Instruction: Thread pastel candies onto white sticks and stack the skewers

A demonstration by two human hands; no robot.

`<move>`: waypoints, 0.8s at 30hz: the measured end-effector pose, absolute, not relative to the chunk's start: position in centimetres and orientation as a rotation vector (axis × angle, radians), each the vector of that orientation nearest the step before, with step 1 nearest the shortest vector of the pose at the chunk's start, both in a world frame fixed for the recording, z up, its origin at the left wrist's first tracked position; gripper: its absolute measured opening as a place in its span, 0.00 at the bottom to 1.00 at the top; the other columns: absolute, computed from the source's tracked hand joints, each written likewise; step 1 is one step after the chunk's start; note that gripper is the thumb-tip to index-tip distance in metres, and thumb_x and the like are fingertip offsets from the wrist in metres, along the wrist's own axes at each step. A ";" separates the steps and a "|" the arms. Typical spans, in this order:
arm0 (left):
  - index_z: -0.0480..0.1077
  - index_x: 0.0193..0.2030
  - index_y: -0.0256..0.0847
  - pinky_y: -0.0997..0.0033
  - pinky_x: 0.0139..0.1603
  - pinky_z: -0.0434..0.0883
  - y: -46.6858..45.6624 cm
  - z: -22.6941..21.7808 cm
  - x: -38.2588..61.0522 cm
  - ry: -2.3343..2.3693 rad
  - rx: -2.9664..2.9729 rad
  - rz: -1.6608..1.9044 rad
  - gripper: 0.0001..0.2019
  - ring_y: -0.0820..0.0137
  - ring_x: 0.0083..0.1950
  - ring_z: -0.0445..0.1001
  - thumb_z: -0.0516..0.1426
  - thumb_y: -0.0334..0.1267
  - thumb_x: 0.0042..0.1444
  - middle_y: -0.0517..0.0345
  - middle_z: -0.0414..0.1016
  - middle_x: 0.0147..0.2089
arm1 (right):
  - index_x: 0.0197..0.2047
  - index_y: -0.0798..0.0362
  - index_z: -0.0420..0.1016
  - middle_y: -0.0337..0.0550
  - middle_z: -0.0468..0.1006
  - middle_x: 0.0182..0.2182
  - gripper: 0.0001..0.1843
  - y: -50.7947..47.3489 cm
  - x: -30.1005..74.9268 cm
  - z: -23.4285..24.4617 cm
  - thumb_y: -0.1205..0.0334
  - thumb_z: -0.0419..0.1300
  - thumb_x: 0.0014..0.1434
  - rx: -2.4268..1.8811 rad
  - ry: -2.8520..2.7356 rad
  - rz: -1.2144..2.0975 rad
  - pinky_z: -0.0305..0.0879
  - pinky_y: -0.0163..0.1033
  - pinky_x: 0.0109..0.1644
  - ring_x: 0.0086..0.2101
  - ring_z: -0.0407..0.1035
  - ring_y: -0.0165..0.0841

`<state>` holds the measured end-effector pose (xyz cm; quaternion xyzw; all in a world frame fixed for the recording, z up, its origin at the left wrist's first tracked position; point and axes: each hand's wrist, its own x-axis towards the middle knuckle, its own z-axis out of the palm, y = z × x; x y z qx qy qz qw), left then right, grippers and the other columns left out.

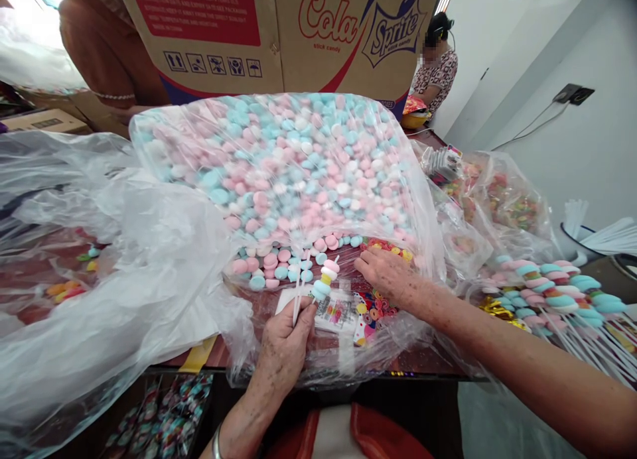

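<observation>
Low in the middle, my left hand (288, 336) is closed round several thin white sticks (298, 290) and the lower end of a marshmallow skewer (326, 278). Pink, white and blue marshmallows and a yellow piece are threaded on that skewer, whose bare tip points up. My right hand (385, 276) reaches in from the right, fingers bent together beside red and yellow gummy candies (393, 249); whatever is between the fingertips is hidden. Loose pink and blue marshmallows (271, 266) lie just beyond my left hand. Under the skewer lies a printed wrapper (336, 313), with small red gummy rings (381, 306) beside it.
A large clear bag of marshmallows (298, 160) fills the table's middle, before a tall carton (283, 41). Finished skewers (562, 293) lie at right, near bagged gummies (507, 194). Crumpled plastic (149, 266) covers the left. Two people are beyond; filled packs (159, 412) sit below.
</observation>
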<state>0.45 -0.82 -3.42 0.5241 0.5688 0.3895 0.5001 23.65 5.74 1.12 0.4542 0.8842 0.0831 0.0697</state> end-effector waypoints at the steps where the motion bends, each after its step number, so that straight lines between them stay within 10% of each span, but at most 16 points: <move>1: 0.73 0.37 0.39 0.75 0.23 0.53 -0.9 -3.3 0.5 1.374 1.272 0.938 0.14 0.74 0.23 0.56 0.56 0.49 0.61 0.66 0.63 0.22 | 0.42 0.57 0.74 0.54 0.78 0.39 0.10 5.5 23.2 1.1 0.76 0.54 0.62 1.435 2.622 0.258 0.63 0.43 0.44 0.42 0.71 0.44; 7: 0.71 0.33 0.39 0.74 0.25 0.55 -1.1 -2.4 0.6 1.341 1.310 0.920 0.15 0.73 0.24 0.56 0.55 0.48 0.62 0.67 0.60 0.21 | 0.36 0.55 0.73 0.52 0.79 0.37 0.08 5.8 23.0 0.2 0.75 0.55 0.59 1.878 2.713 -0.066 0.64 0.43 0.45 0.40 0.71 0.42; 15: 0.68 0.29 0.41 0.73 0.29 0.56 -1.0 -1.8 1.0 1.317 1.438 0.895 0.14 0.72 0.27 0.57 0.52 0.45 0.63 0.66 0.58 0.23 | 0.36 0.52 0.74 0.37 0.79 0.31 0.08 6.7 24.0 1.0 0.59 0.67 0.55 2.087 2.348 -2.514 0.68 0.36 0.35 0.29 0.72 0.29; 24: 0.66 0.27 0.41 0.73 0.29 0.56 -1.0 -1.8 1.0 1.344 1.456 0.884 0.15 0.71 0.27 0.58 0.52 0.44 0.63 0.66 0.59 0.22 | 0.39 0.49 0.83 0.39 0.82 0.36 0.09 6.6 23.8 1.0 0.57 0.70 0.55 1.993 2.686 -2.224 0.70 0.37 0.43 0.37 0.75 0.32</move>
